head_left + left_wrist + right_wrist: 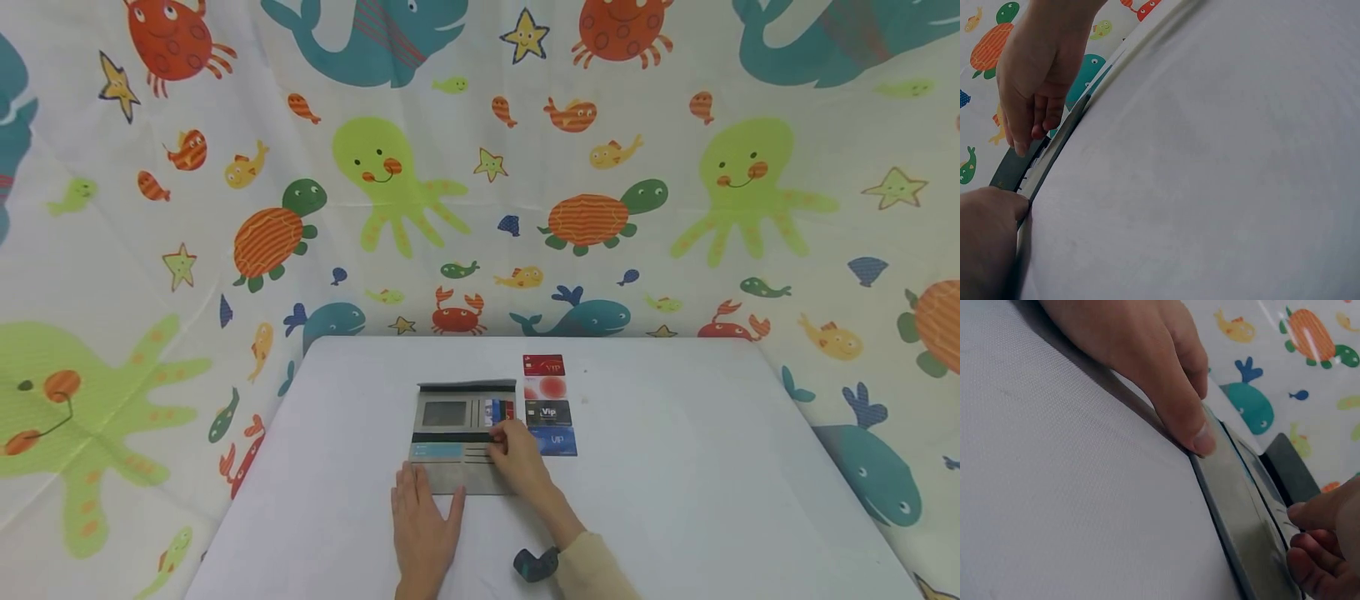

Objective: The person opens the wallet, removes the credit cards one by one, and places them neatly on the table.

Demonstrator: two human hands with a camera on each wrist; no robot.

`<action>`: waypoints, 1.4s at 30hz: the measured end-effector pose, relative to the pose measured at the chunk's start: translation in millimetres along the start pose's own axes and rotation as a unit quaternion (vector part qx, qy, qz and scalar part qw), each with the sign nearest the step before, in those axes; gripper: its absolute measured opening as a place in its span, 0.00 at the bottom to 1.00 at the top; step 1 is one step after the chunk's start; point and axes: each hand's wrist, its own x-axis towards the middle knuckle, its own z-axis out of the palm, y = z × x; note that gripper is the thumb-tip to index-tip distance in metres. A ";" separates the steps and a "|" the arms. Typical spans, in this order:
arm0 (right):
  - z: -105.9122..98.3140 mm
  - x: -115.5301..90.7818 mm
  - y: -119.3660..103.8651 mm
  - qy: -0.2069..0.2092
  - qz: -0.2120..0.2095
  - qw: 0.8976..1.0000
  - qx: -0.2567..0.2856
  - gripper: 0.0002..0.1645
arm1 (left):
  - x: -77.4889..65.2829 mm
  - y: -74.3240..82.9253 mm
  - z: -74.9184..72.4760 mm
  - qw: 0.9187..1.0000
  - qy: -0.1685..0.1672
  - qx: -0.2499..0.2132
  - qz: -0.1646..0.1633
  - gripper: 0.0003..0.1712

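- Open wallet [453, 437]: flat on counter [675, 467]; lower card slots [476, 452] run 9-to-3 o'clock.
- Right hand [519, 460]: nearer, slots at 9 o'clock; fingers bent, grasp can't be told.
- Left hand [426, 525]: fingers extended, wallet toward 1 o'clock.

A person's left hand [425, 527] lay at the near edge of an opened grey wallet [442, 480], fingers touching it, while the right hand [522, 464] bent over the wallet's right side, close to its dark fold [448, 437]. Just beside it, I could see a column on the white table [675, 467]: a red card [543, 365], a pink-and-white card [544, 387], a black card [548, 413] and, nearest, a blue card [557, 442]. Behind hung a cloth [435, 242] printed with sea creatures.
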 end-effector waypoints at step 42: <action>46.4 17.5 -7.5 -0.053 -0.063 0.980 -0.180 0.14 | 1.9 1.1 1.4 1.000 0.006 0.012 0.010 0.49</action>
